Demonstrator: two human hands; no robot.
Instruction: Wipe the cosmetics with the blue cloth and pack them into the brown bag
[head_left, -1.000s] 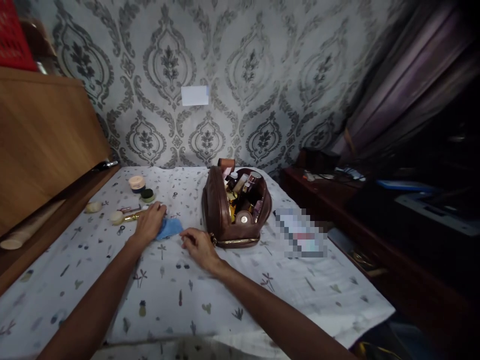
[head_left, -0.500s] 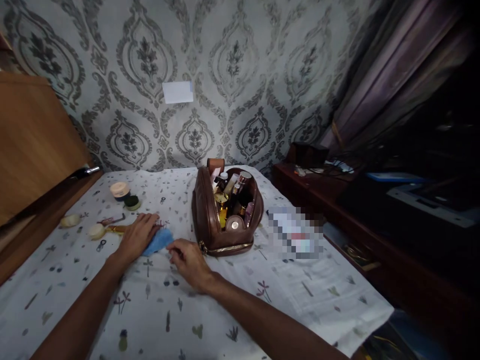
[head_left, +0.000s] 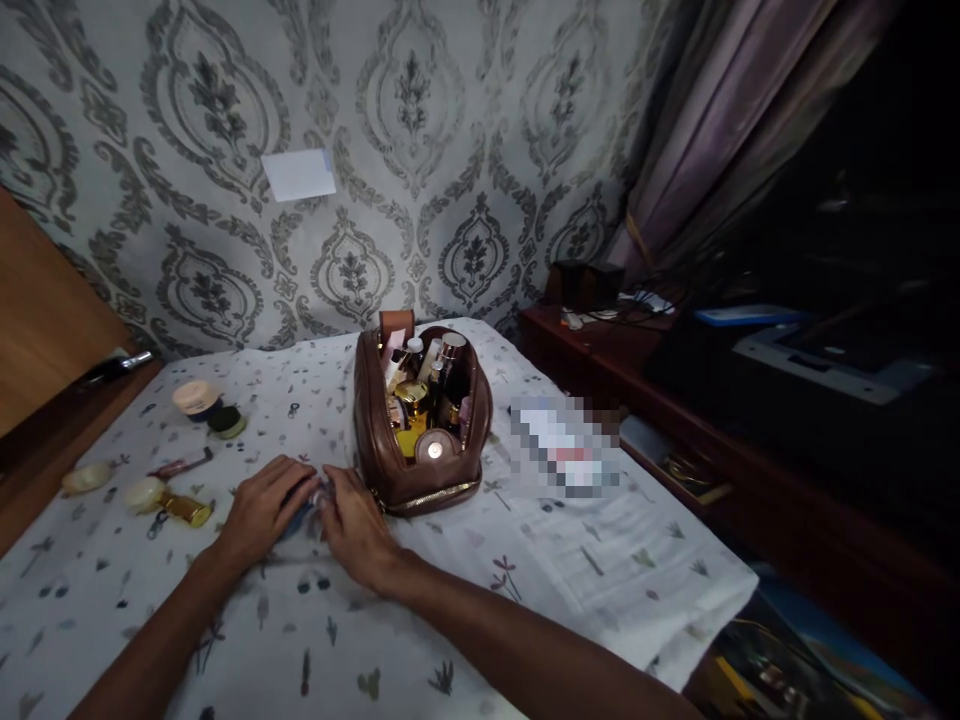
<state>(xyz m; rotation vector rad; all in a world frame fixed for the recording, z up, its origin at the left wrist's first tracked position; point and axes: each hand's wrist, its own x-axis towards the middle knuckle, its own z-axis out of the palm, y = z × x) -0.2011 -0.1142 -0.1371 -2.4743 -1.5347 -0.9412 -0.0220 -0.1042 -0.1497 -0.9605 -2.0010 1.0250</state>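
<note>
While left hand (head_left: 264,508) and right hand (head_left: 358,525) bend fingers over small blue cloth (head_left: 298,520) between them, closure cannot be told (fingertips partly hidden) | open brown leather bag (head_left: 405,488), cosmetics (head_left: 412,398) inside, just beside right hand | white printed tablecloth (head_left: 390,655) beneath.

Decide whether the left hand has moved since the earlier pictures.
Yes: judged against the gold-coloured item, which it partly covered earlier, the left hand has moved rightward, nearer the brown bag.

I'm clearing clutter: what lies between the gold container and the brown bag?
In the head view, the left hand, right hand and a partly hidden blue item lie between the gold container and the brown bag.
</note>
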